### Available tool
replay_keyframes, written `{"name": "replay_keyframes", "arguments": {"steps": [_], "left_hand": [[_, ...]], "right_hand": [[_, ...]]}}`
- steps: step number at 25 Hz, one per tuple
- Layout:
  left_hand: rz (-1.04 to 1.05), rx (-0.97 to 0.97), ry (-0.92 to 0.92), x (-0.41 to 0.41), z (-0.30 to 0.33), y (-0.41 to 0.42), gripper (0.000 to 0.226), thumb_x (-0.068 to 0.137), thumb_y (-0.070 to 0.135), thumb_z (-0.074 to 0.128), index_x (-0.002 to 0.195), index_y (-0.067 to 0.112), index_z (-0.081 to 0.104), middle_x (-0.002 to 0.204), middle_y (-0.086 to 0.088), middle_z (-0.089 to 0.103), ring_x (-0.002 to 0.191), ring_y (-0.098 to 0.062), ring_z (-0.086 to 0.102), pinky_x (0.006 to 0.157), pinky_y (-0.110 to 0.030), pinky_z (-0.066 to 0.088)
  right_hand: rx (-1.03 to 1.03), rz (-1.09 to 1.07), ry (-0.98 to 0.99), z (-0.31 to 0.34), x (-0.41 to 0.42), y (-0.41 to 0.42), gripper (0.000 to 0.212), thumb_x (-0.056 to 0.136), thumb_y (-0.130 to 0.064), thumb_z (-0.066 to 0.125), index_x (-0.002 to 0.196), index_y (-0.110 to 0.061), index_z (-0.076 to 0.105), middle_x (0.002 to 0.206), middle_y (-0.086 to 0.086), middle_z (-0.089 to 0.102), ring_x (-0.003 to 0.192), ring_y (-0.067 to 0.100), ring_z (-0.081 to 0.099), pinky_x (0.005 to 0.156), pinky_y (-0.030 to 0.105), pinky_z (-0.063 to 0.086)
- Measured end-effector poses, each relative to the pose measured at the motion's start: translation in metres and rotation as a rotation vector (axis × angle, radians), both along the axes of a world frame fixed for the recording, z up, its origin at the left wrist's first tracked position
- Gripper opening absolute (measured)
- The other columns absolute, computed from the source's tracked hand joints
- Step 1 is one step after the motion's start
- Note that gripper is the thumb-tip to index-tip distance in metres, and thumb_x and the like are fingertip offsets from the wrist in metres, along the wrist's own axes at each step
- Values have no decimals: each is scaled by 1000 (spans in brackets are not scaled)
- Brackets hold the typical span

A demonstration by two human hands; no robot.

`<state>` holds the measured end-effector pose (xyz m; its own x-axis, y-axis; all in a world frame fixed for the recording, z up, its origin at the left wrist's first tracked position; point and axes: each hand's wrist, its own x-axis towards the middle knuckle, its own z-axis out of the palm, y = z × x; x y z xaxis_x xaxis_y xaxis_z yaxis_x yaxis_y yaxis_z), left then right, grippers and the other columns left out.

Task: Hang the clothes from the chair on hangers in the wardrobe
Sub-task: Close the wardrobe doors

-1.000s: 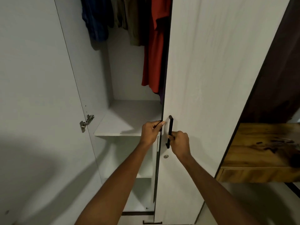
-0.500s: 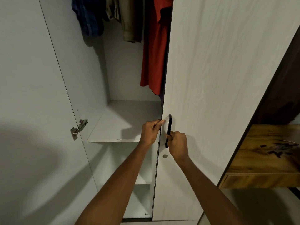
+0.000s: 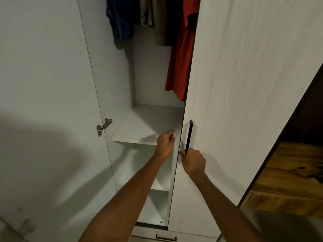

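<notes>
The white wardrobe stands with its left door (image 3: 43, 84) swung wide and its right door (image 3: 244, 75) partly ajar. My right hand (image 3: 193, 161) grips the lower end of the black bar handle (image 3: 189, 133) on the right door. Just left of that door's edge, my left hand (image 3: 166, 142) hovers in front of the shelf (image 3: 145, 124) with loosely curled fingers, holding nothing. Inside hang a red garment (image 3: 181, 58), a blue garment (image 3: 120, 18) and an olive garment (image 3: 159, 21). The chair and the hangers are out of view.
A metal hinge (image 3: 104, 126) juts from the left door's inner side. Lower shelves sit below the main one, and a drawer with a dark handle (image 3: 166, 238) is at the bottom. A wooden tabletop (image 3: 288, 180) stands close on the right.
My left hand has come off the right door's edge and now hangs free beside it. The right door has swung a little further open, with my right hand still on the handle.
</notes>
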<state>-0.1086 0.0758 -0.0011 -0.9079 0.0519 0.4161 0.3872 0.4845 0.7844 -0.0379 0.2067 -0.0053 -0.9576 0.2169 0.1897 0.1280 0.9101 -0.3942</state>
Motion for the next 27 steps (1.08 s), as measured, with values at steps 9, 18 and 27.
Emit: {"name": "replay_keyframes", "arguments": {"steps": [9, 18, 27], "left_hand": [[576, -10, -154, 176, -81, -162, 23, 101, 12, 59, 120, 9, 71, 107, -5, 76, 96, -19, 72, 93, -27, 55], [1143, -240, -212, 371, -36, -316, 19, 93, 32, 66, 79, 21, 73, 67, 9, 68, 60, -8, 63, 56, -28, 52], [831, 314, -107, 326, 38, -425, 43, 103, 44, 53, 122, 10, 71, 106, -8, 75, 99, -21, 72, 87, -40, 59]], "right_hand": [[22, 439, -77, -68, 76, -112, 31, 104, -40, 52, 112, -11, 61, 110, 6, 66, 99, 25, 66, 81, 35, 51], [-131, 815, -60, -67, 177, -299, 53, 104, -35, 52, 147, -7, 41, 142, 11, 51, 126, 26, 55, 95, 36, 51], [-219, 852, 48, -39, 215, -409, 98, 98, -57, 56, 161, 0, 9, 168, 20, 14, 155, 30, 23, 111, 32, 43]]}}
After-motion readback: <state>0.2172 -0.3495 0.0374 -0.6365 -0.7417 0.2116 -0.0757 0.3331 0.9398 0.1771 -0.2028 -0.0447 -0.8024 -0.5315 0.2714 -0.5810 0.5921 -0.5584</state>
